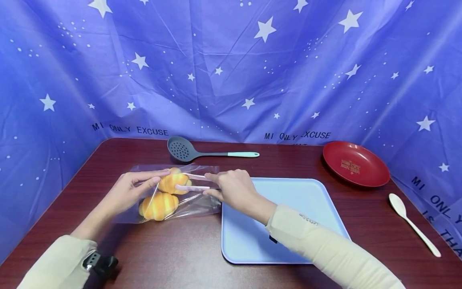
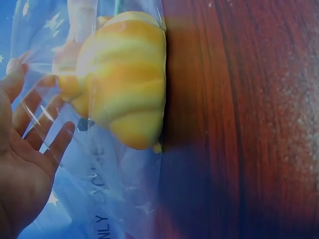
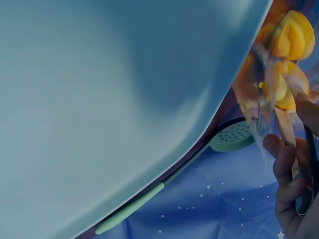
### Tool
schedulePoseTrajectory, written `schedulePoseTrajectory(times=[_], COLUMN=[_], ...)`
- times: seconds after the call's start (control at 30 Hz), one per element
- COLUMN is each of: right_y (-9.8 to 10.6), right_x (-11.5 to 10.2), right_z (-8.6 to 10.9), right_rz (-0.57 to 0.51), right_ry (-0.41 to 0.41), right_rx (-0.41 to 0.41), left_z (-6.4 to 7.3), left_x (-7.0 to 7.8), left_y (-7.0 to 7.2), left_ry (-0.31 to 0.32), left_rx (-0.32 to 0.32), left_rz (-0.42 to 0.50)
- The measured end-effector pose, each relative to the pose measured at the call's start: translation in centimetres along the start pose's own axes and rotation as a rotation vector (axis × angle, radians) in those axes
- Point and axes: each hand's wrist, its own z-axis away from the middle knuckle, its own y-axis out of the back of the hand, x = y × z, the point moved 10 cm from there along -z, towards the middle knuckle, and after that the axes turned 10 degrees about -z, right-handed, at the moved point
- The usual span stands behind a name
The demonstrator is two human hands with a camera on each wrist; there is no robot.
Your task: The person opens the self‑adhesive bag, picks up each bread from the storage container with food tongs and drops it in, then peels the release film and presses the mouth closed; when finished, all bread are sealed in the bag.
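Left hand point(image 1: 135, 188): positioned at the left of the clear bag point(image 1: 202, 204), with thumb and index finger pinching the film and the other fingers extended behind it (visible through the plastic in the left wrist view). Black wrist device point(image 1: 102, 265): located on the left wrist, at the cuff. Near roll point(image 1: 159, 206) and far roll point(image 1: 169, 182): both lie inside the bag, side by side, each banded yellow and orange. Slotted ladle point(image 1: 203, 154): lies beyond the bag, dark head to the left, mint handle end to the right. Tongs point(image 1: 195, 188): enter the bag from the right, with pale tips at the far roll (whether they squeeze it cannot be told). Right hand point(image 1: 234, 188): grips the tongs, fingers curled around the arms. Light blue tray point(image 1: 252, 241): sits flat on the table point(image 1: 162, 257), just right of the bag and beneath the right forearm. Red plate point(image 1: 366, 156): rests at the far right. White spoon point(image 1: 413, 224): lies nearer, along the right side, bowl pointing far.
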Motion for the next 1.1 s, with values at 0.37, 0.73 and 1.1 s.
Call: schedulePoseTrajectory(times=[0.37, 0.73, 1.1], right_y=[-1.0, -0.3, 3.7], right_x=[0.1, 1.3, 2.1], right_z=[-1.2, -0.2, 2.8], right_rz=[0.079, 0.007, 0.019], right_ry=[-0.007, -0.080, -0.042], right_rx=[-0.065, -0.119, -0.037], left_z=[0.0, 0.2, 0.2], left_x=[0.2, -0.3, -0.2], left_y=[-0.3, 0.3, 0.1], left_ry=[-0.025, 0.012, 0.009], left_rx=[-0.034, 0.038, 0.029], left_rz=[0.025, -0.041, -0.082])
